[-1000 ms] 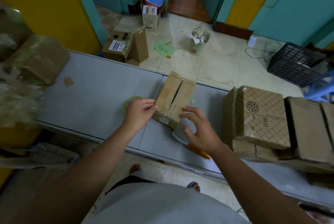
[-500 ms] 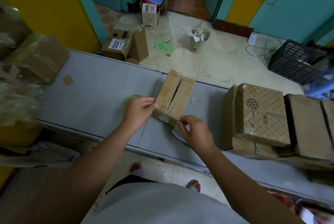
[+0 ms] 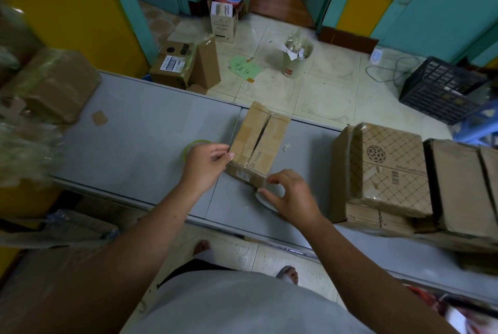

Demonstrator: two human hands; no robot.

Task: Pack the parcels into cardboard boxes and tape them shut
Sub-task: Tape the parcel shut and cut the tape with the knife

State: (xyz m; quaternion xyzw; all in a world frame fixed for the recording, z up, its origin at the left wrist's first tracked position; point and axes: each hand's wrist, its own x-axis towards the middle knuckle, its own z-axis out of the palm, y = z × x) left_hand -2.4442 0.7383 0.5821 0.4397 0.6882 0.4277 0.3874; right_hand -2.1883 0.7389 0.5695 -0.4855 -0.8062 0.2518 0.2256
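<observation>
**On the table (image 3: 129,150), two grips at one cardboard box (image 3: 260,137)**

Lying at the table's middle, the cardboard box shows top flaps meeting at a slit. The left grip (image 3: 206,165) pinches its near left corner. The right grip (image 3: 295,197) curls fingers and thumb on its near right corner. A green tape roll (image 3: 194,144) sits just behind the left grip, half hidden. A white object (image 3: 265,203) lies mostly covered under the right grip. Stacked patterned boxes (image 3: 390,169) crowd the table's right side, wrapped parcels (image 3: 56,86) its left end.
</observation>
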